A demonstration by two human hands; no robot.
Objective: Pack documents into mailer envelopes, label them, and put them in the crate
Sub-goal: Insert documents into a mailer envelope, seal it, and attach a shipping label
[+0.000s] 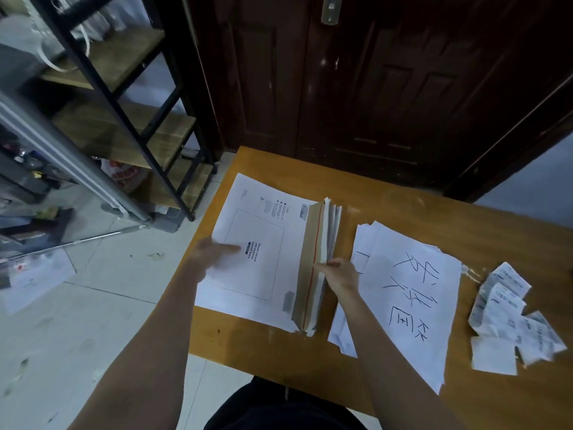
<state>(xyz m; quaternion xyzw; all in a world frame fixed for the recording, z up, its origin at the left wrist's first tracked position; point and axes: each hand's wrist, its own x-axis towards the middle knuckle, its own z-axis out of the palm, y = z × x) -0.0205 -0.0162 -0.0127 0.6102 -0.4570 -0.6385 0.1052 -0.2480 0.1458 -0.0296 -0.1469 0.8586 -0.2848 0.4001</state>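
A stack of white mailer envelopes (257,243) lies on the left part of the wooden table (403,206), flaps to the right. The top flap shows a brown inside with a red tear strip (311,274). My left hand (210,256) rests flat on the top envelope's left edge. My right hand (339,273) pinches the edge of the flaps at the stack's right side. To the right lies a pile of white documents (412,293) with large handwritten black characters. A heap of small printed labels (508,321) sits at the far right. No crate is in view.
A black metal shelf rack (130,97) with wooden boards stands left of the table, with a bag on its lowest board. A dark wooden door (356,72) is behind the table. Papers and clutter lie on the tiled floor at the left.
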